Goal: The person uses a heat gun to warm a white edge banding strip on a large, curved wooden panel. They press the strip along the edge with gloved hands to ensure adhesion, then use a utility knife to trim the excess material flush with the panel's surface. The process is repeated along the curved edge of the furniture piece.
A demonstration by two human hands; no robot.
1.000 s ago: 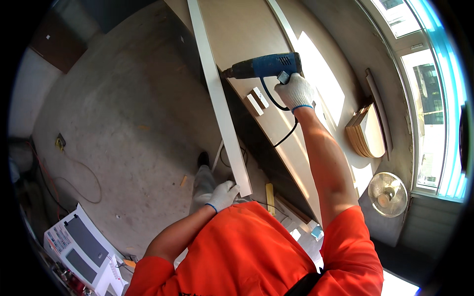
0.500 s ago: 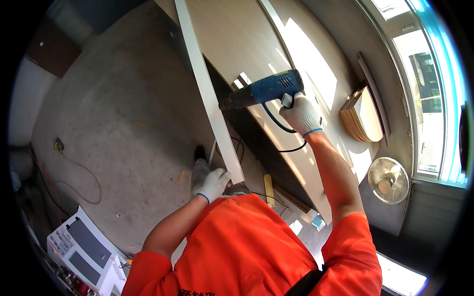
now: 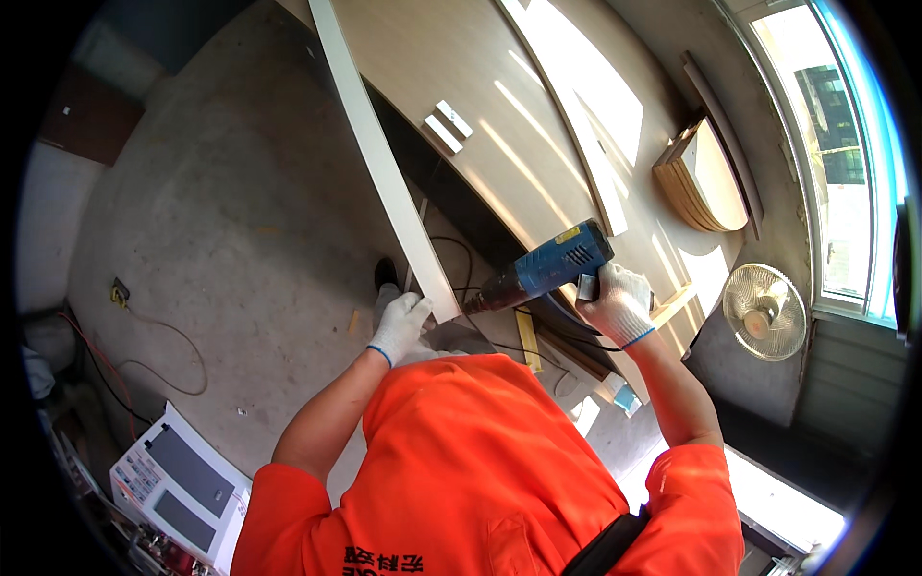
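In my gloved right hand [image 3: 619,305] is a blue heat gun [image 3: 559,264], gripped by its handle. Its dark metal nozzle points left at the near end of a long white strip board [image 3: 379,168], very close to the edge; whether it touches I cannot tell. My gloved left hand [image 3: 401,326] is closed on that same near end from the left, the thumb lying on top. The strip runs away from me toward the far left. A black cord [image 3: 567,328] hangs below the heat gun.
Right of the strip lies a large wood-toned panel [image 3: 442,58] with two small white blocks [image 3: 448,126] and another long strip [image 3: 567,106]. Curved boards [image 3: 706,178] are stacked near the window. A fan [image 3: 764,312] stands at right, a white-and-grey box [image 3: 182,480] at lower left.
The heat gun has come nearer to me along the strip, its nozzle now by the near end at my left hand. My left hand keeps its hold. The view has shifted somewhat.
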